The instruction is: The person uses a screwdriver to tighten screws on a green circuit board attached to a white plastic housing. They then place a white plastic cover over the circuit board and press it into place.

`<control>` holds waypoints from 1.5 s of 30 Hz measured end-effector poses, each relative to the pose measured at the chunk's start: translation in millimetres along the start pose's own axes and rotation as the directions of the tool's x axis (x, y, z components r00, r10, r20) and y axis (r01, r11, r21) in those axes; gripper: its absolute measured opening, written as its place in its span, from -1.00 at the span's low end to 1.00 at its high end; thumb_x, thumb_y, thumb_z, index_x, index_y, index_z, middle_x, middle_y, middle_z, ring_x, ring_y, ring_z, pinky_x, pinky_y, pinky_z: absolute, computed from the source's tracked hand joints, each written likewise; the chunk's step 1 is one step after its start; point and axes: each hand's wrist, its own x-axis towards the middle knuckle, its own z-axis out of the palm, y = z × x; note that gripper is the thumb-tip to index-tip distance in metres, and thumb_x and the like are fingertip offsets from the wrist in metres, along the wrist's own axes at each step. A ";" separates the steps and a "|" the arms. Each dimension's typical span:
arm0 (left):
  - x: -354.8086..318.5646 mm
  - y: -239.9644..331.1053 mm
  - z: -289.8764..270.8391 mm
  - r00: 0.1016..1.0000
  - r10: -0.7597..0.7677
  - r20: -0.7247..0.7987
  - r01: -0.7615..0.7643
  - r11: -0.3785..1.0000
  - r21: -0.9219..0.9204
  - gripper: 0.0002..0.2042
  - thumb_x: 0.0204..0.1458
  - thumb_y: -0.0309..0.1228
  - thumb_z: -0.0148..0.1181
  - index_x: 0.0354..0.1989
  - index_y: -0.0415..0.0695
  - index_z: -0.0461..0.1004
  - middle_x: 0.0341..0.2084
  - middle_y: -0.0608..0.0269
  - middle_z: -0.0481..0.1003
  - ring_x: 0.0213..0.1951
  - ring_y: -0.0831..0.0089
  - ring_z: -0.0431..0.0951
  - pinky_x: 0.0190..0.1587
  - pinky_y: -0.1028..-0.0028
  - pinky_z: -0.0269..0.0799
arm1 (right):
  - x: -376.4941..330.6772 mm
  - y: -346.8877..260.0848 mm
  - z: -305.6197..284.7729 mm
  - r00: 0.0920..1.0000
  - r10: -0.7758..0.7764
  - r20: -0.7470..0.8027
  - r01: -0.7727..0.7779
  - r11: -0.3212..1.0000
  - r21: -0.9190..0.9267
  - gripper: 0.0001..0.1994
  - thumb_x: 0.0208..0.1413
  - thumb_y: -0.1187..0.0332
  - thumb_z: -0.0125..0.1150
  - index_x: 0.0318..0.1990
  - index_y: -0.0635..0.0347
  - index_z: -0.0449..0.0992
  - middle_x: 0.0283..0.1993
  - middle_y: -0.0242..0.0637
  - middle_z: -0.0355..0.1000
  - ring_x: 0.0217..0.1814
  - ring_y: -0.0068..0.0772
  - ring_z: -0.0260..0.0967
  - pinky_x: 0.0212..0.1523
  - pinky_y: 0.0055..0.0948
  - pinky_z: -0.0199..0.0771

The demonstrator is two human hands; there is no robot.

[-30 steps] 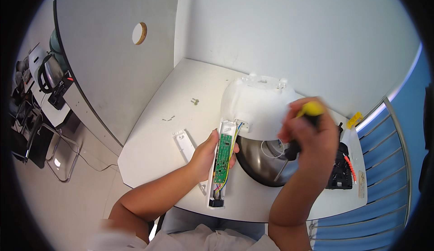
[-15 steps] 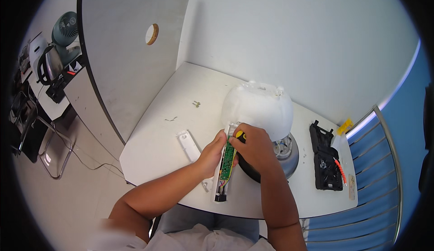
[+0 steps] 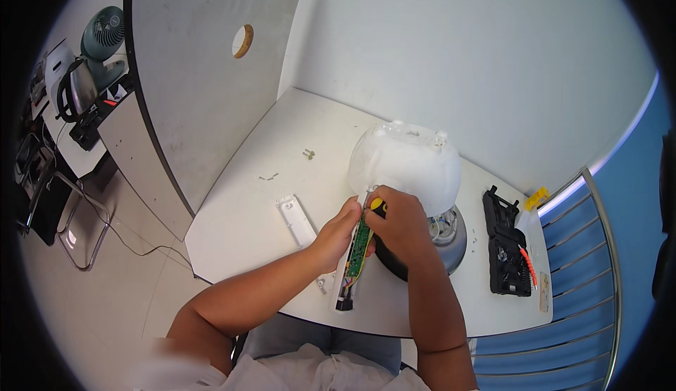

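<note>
My left hand [image 3: 335,239] is closed around a long white plastic housing [image 3: 339,282], tilted over the table's near edge. Inside it lies a green circuit board [image 3: 357,254] with coloured wires and a black part at the lower end. My right hand [image 3: 403,221] is closed at the housing's upper end, holding a screwdriver [image 3: 378,204] of which only the yellow-and-black handle shows; its tip is hidden. A matching white plastic cover [image 3: 296,221] lies left of my hands. Behind them stands a white rounded plastic shell [image 3: 405,162] beside a dark round appliance base [image 3: 456,242] with exposed inner parts.
On the white table [image 3: 239,229] lie several loose screws [image 3: 308,154] and small pins [image 3: 268,177]. At the right, an open black tool case [image 3: 508,261] holds bits and a red-orange flexible shaft [image 3: 528,268]. A grey partition [image 3: 197,74] and a metal railing [image 3: 612,264] flank the table.
The view has shifted slightly. Both hands keep their hold at the housing, and the right hand with the screwdriver has turned only a little.
</note>
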 end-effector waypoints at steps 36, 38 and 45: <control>-0.7 0.8 -0.6 1.000 -0.017 0.001 0.017 1.000 -0.011 -0.67 0.18 -0.02 -0.36 -0.12 0.02 0.15 -0.43 0.25 0.36 -0.55 0.48 0.40 -0.50 0.53 0.36 | -1.8 12.0 -1.4 0.999 0.031 0.018 -0.033 0.990 0.136 -0.85 -0.14 0.35 0.14 -0.42 0.23 0.43 -0.53 -0.15 0.41 -0.48 -0.17 0.37 -0.40 -0.32 0.34; -1.5 1.5 1.8 1.000 0.000 -0.003 0.000 1.000 0.011 -0.57 0.14 0.08 -0.36 -0.05 0.02 0.16 -0.49 0.27 0.38 -0.55 0.49 0.42 -0.52 0.55 0.35 | -2.0 9.8 -1.7 0.998 0.060 0.002 -0.060 0.995 0.082 -0.83 -0.11 0.32 0.15 -0.43 0.24 0.42 -0.54 -0.14 0.40 -0.49 -0.16 0.37 -0.40 -0.31 0.34; -0.3 -1.0 -1.3 1.000 0.016 -0.003 -0.016 0.999 0.047 -0.63 0.18 -0.01 -0.35 -0.01 0.02 0.10 -0.40 0.25 0.35 -0.54 0.49 0.40 -0.48 0.54 0.35 | -2.4 4.5 0.1 0.996 0.081 0.037 -0.080 0.997 -0.007 -0.80 -0.09 0.27 0.14 -0.44 0.24 0.42 -0.55 -0.15 0.40 -0.48 -0.14 0.38 -0.40 -0.29 0.33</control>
